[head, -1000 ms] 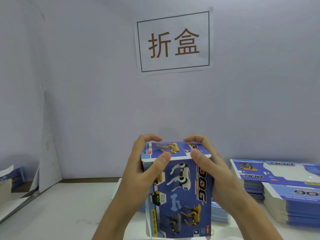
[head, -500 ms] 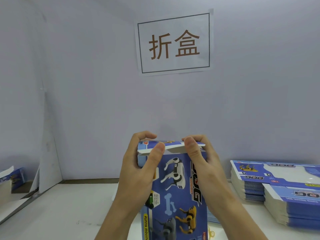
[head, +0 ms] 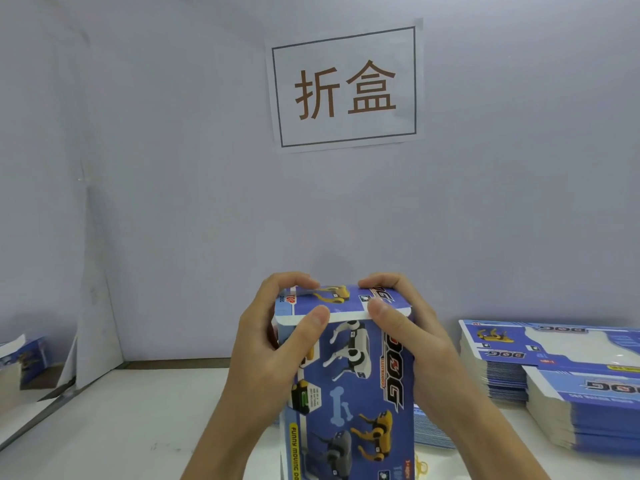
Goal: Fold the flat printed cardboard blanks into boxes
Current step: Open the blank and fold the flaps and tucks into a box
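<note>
Now left hand [head: 273, 344] and right hand [head: 408, 337] clasp upright box [head: 349, 386], thumbs pressing top flap [head: 332, 301] closed; blank stacks [head: 554, 375] at 3 o'clock.

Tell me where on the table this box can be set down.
Bare tabletop lies left of the left hand, between the box and the leaning white sheet. The right side is crowded: stacks of flat blanks sit beyond the right hand.

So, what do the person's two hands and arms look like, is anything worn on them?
Both hands are bare: the left hand and the right hand show no glove, ring or watch. Both forearms are bare too, with no sleeve in view down to the bottom edge of the picture. The fingernails are short and plain.
</note>
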Demonstrator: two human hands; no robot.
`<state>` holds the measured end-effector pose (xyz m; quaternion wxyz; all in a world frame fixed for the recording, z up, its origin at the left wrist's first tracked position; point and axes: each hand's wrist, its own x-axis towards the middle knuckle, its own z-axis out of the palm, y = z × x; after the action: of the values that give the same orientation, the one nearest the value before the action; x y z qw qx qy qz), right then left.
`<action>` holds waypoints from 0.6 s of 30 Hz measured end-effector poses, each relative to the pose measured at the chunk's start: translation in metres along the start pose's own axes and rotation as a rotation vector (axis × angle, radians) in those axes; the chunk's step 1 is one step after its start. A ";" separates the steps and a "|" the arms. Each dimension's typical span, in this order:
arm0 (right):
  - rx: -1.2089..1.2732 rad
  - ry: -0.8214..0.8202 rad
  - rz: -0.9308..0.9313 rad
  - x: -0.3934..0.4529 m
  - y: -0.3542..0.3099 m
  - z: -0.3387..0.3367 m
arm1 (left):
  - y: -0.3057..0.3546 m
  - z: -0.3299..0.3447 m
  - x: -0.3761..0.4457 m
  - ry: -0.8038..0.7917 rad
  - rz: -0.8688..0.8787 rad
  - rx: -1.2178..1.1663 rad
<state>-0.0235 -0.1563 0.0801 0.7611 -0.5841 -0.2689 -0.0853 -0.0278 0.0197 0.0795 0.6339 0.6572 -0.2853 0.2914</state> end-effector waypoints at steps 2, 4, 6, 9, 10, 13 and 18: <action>-0.034 0.025 -0.023 0.000 0.001 0.001 | 0.001 0.000 0.000 0.004 0.003 -0.002; -0.065 0.057 -0.065 0.000 0.002 0.003 | 0.003 0.002 0.000 0.020 0.003 -0.005; -0.086 0.096 -0.109 0.000 0.003 0.007 | 0.004 0.004 0.001 0.040 0.006 0.007; -0.109 0.140 -0.146 0.002 0.004 0.014 | 0.004 0.007 0.002 0.103 0.032 0.005; -0.107 0.149 -0.142 0.003 0.004 0.015 | 0.005 0.007 0.002 0.123 0.031 -0.008; -0.081 0.157 -0.119 0.004 0.004 0.018 | 0.007 0.009 0.004 0.149 0.024 -0.031; -0.023 0.131 -0.061 0.005 0.001 0.015 | 0.009 0.006 0.005 0.153 -0.025 -0.077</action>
<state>-0.0233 -0.1406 0.0843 0.7673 -0.5776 -0.2353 -0.1493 -0.0309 0.0138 0.0892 0.6822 0.6118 -0.2388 0.3214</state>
